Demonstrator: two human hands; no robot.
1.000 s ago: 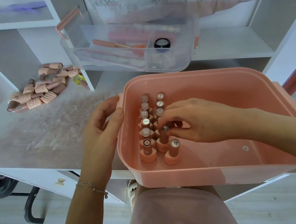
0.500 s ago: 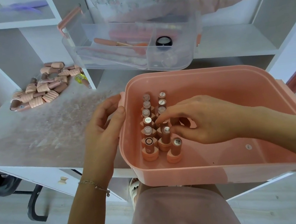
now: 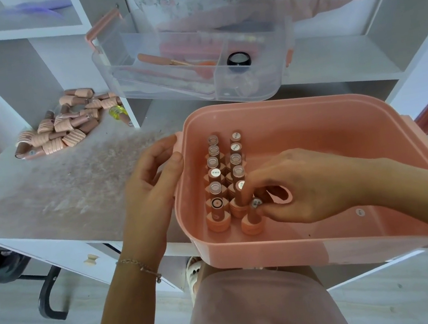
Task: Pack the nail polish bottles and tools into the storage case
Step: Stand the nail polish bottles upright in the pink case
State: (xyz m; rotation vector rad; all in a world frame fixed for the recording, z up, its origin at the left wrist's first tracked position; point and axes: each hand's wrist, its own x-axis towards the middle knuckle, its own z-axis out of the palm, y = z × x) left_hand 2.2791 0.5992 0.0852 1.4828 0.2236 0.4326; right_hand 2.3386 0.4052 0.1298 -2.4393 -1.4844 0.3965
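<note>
A pink storage case sits at the desk's front edge over my lap. Inside, at its left, several nail polish bottles stand upright in two rows. My right hand is inside the case, its fingertips pinching the cap of the nearest bottle in the right row. My left hand holds the case's left rim, thumb on the edge. A pile of loose bottles lies on the desk at the far left.
A clear tray with pink handles rests on the shelf behind the case, holding a pink tool and a black jar. White shelf dividers rise at the back. A yellow bottle lies by the pile. A chair leg stands on the floor at lower left.
My right hand has shifted from the second-nearest bottle to the nearest one in the right row and now pinches its cap. My left hand stays on the rim.
</note>
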